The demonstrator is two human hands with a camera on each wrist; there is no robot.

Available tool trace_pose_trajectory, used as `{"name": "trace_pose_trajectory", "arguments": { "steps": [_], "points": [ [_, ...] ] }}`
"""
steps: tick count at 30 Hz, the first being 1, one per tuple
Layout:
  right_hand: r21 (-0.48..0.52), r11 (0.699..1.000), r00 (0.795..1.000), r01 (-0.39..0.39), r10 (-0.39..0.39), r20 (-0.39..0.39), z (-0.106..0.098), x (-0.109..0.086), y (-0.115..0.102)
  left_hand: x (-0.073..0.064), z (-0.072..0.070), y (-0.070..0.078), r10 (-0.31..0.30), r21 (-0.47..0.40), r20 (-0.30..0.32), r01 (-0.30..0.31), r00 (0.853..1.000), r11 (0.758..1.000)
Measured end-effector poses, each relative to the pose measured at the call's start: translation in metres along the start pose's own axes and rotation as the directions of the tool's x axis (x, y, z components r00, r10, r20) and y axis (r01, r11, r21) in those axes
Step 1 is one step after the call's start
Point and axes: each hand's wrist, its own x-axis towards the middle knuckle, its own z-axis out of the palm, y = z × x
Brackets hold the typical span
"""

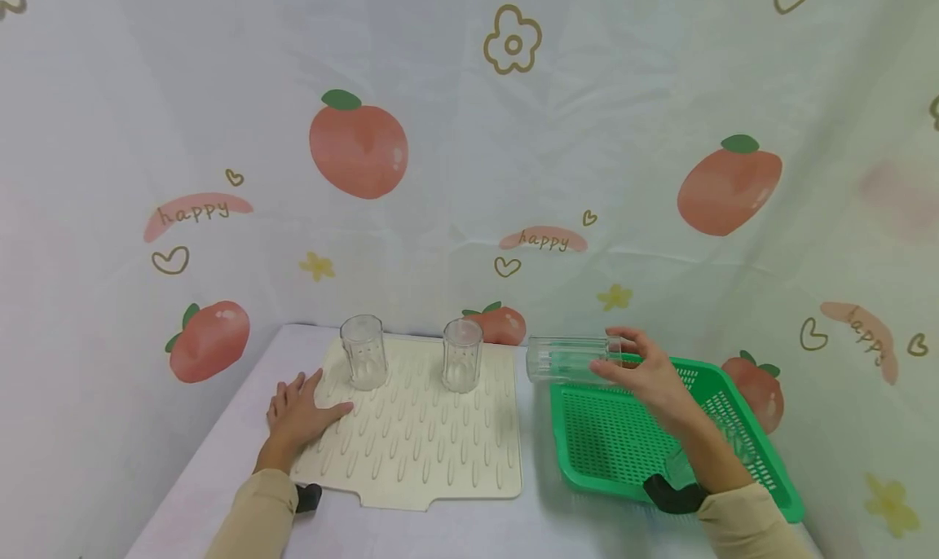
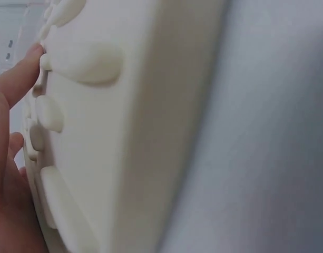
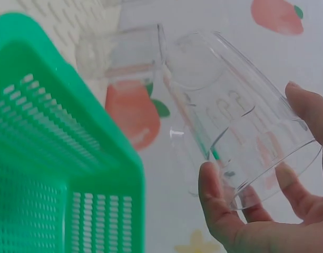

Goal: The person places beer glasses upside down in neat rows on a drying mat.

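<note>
My right hand [image 1: 653,380] grips a clear drinking glass [image 1: 565,358] near one end, thumb and fingers around it. The glass lies sideways in the air above the far left corner of the green basket [image 1: 561,445]; in the right wrist view the held glass [image 3: 240,116] is beside the basket's rim. Two more clear glasses, a left one [image 1: 364,354] and a right one [image 1: 462,357], stand upright along the back of a cream ridged drying mat [image 1: 411,453]. My left hand [image 1: 299,412] rests on the mat's left edge with its fingers spread.
Inside the basket's right part lies other clear glassware [image 1: 726,441], partly hidden by my right forearm. The white table [image 1: 469,534] carries the mat on the left and basket on the right. A printed fabric curtain [image 1: 455,135] hangs close behind.
</note>
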Motion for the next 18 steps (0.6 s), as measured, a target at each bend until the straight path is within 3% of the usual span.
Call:
{"name": "trace_pose_trajectory", "arguments": {
  "steps": [6, 10, 14, 18],
  "points": [
    [0.034, 0.999, 1.000, -0.018, 0.017, 0.015, 0.021, 0.002, 0.001, 0.001, -0.005, -0.002, 0.009, -0.040, 0.035, -0.008, 0.999, 0.999],
    [0.052, 0.998, 1.000, -0.019, 0.019, 0.011, 0.035, 0.003, 0.002, 0.004, -0.003, -0.006, 0.033, -0.049, 0.025, -0.031, 0.999, 0.998],
    [0.071, 0.997, 1.000, -0.016, 0.015, 0.014, 0.050, 0.002, 0.002, 0.007, -0.001, -0.013, 0.063, 0.012, 0.009, -0.063, 0.998, 0.998],
    [0.090, 0.996, 1.000, -0.014, 0.013, 0.018, 0.064, 0.002, 0.001, 0.005, -0.009, -0.013, 0.088, 0.072, 0.031, -0.091, 0.996, 0.993]
  ]
}}
